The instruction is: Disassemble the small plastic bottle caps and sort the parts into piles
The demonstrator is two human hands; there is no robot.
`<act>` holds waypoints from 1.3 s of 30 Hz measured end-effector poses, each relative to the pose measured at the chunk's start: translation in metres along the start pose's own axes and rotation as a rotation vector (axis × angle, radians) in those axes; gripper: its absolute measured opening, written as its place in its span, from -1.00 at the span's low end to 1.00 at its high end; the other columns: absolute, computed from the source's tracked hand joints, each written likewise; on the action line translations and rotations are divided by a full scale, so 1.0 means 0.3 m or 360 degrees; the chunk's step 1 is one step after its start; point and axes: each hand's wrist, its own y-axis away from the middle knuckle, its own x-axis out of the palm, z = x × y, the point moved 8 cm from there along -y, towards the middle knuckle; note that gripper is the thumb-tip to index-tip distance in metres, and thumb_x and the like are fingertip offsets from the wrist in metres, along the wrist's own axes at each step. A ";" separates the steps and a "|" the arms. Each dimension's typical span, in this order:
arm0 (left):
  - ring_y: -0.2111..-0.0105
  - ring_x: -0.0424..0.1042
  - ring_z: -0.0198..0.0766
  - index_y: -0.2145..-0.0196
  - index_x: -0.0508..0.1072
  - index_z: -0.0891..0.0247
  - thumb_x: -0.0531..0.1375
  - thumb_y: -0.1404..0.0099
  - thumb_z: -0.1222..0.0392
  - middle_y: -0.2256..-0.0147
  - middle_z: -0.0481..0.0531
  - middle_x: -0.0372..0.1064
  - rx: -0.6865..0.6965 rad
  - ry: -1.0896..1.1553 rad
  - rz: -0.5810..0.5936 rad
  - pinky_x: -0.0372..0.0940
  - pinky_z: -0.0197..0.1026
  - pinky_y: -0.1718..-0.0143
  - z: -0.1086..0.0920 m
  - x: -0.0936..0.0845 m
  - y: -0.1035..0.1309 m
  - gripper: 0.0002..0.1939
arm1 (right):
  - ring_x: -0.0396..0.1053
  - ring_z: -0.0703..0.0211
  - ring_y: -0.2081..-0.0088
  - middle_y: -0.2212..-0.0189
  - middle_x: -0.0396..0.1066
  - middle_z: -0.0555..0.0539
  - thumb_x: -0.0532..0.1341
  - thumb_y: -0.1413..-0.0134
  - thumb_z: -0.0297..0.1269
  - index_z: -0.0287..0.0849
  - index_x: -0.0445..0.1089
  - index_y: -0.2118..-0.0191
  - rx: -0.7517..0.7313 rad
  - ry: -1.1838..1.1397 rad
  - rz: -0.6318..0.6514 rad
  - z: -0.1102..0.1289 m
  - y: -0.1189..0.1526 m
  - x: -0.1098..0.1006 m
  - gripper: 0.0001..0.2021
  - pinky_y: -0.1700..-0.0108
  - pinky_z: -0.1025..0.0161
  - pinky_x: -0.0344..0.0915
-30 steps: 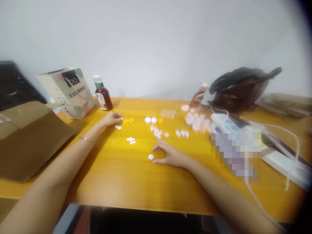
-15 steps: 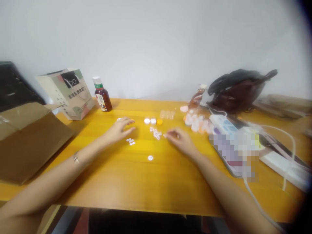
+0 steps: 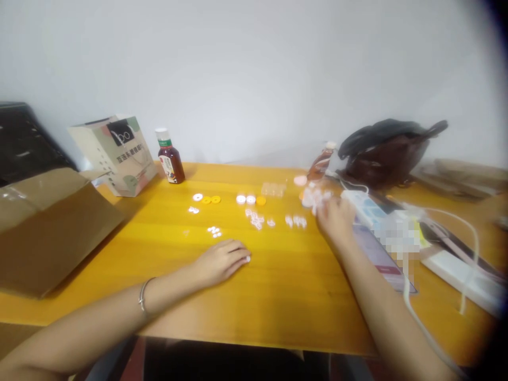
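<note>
My left hand [image 3: 224,260] is low over the middle of the table, fingers together and closed on a small white round piece [image 3: 248,259], of which only an edge shows. At the right, my right hand [image 3: 335,218] reaches into a pile of white and orange pieces [image 3: 313,196]; its fingers are blurred and partly hidden. Between the hands lie a cluster of small white-and-pink pieces [image 3: 256,219] and several small white pieces [image 3: 296,221]. Small white discs [image 3: 215,232] lie just beyond my left hand. Two white caps [image 3: 246,199] and a yellow cap [image 3: 261,201] form a row.
Two yellow rings [image 3: 210,200] and a white ring [image 3: 197,197] lie farther left. A dark red bottle [image 3: 171,164], paper bag [image 3: 130,159] and cardboard box [image 3: 51,227] stand at left. At right are a tilted bottle [image 3: 320,163], dark bag [image 3: 391,151], phone [image 3: 367,243] and white cable [image 3: 416,323].
My left hand has come down and nearer, onto the white round piece. My right hand has moved right, from the white-and-pink cluster to the pile. Rings at the left are now uncovered.
</note>
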 end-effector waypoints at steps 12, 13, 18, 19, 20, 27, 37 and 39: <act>0.30 0.35 -0.25 0.26 0.40 0.22 0.03 -0.31 0.21 0.32 0.05 0.39 0.0029 -0.0018 -0.0182 0.26 -0.18 0.23 0.002 -0.072 -0.003 -0.83 | 0.19 -0.07 0.23 0.34 0.30 -0.23 0.08 0.04 -0.27 -0.28 0.29 0.24 -0.0184 -0.0156 0.0097 0.075 0.006 -0.010 -0.76 0.21 0.07 0.12; 0.30 0.35 -0.25 0.26 0.41 0.23 0.03 -0.31 0.20 0.32 0.05 0.39 -0.0013 -0.0025 -0.0230 0.25 -0.18 0.23 0.032 -0.102 -0.004 -0.83 | 0.21 -0.06 0.24 0.35 0.30 -0.21 0.09 0.05 -0.28 -0.27 0.29 0.26 -0.0193 -0.0246 0.0088 0.081 0.006 -0.019 -0.78 0.21 0.08 0.14; 0.29 0.35 -0.24 0.32 0.41 0.26 0.04 -0.28 0.11 0.32 0.05 0.37 -0.0454 0.0020 -0.0428 0.23 -0.20 0.20 0.306 -0.260 0.028 -0.79 | 0.29 0.09 0.31 0.28 0.34 -0.15 0.15 0.02 -0.18 -0.20 0.25 0.17 -0.0313 -0.1037 0.0130 0.187 0.047 -0.090 -0.71 0.23 0.15 0.23; 0.30 0.35 -0.24 0.33 0.42 0.25 0.05 -0.27 0.09 0.32 0.03 0.36 -0.0538 0.0001 -0.0363 0.23 -0.20 0.21 0.363 -0.268 0.037 -0.78 | 0.31 0.10 0.31 0.28 0.34 -0.13 0.15 0.02 -0.16 -0.19 0.25 0.16 -0.0368 -0.1137 0.0190 0.231 0.070 -0.105 -0.70 0.24 0.16 0.25; 0.30 0.34 -0.24 0.35 0.43 0.25 0.06 -0.25 0.09 0.33 0.03 0.35 -0.0608 -0.0024 -0.0313 0.23 -0.19 0.21 0.413 -0.274 0.047 -0.77 | 0.31 0.11 0.31 0.28 0.35 -0.11 0.16 0.01 -0.17 -0.18 0.25 0.15 -0.0431 -0.1219 0.0267 0.280 0.099 -0.119 -0.71 0.26 0.18 0.26; 0.16 0.23 -0.15 0.36 0.48 0.17 0.11 -0.18 0.08 0.20 0.02 0.29 -0.0846 -0.0283 -0.0212 0.08 -0.09 0.05 0.570 -0.261 0.081 -0.81 | 0.32 0.18 0.26 0.26 0.34 -0.07 0.18 -0.01 -0.29 -0.13 0.24 0.15 -0.1019 -0.1610 0.1073 0.597 0.356 -0.178 -0.76 0.20 0.23 0.28; 0.10 0.19 -0.08 0.38 0.48 0.13 0.13 -0.17 0.08 0.17 0.00 0.29 -0.0988 -0.0347 -0.0241 -0.02 -0.03 0.10 0.607 -0.236 0.070 -0.85 | 0.30 0.23 0.33 0.32 0.32 -0.05 0.19 0.00 -0.31 -0.14 0.23 0.19 -0.0935 -0.1739 0.1179 0.626 0.399 -0.144 -0.78 0.25 0.26 0.29; 0.09 0.20 -0.08 0.36 0.48 0.13 0.14 -0.16 0.09 0.16 0.00 0.29 -0.0998 -0.0341 -0.0257 -0.01 -0.04 0.10 0.603 -0.238 0.075 -0.85 | 0.30 0.24 0.35 0.34 0.32 -0.04 0.19 0.00 -0.29 -0.15 0.23 0.19 -0.0919 -0.1756 0.1178 0.630 0.404 -0.137 -0.79 0.27 0.27 0.29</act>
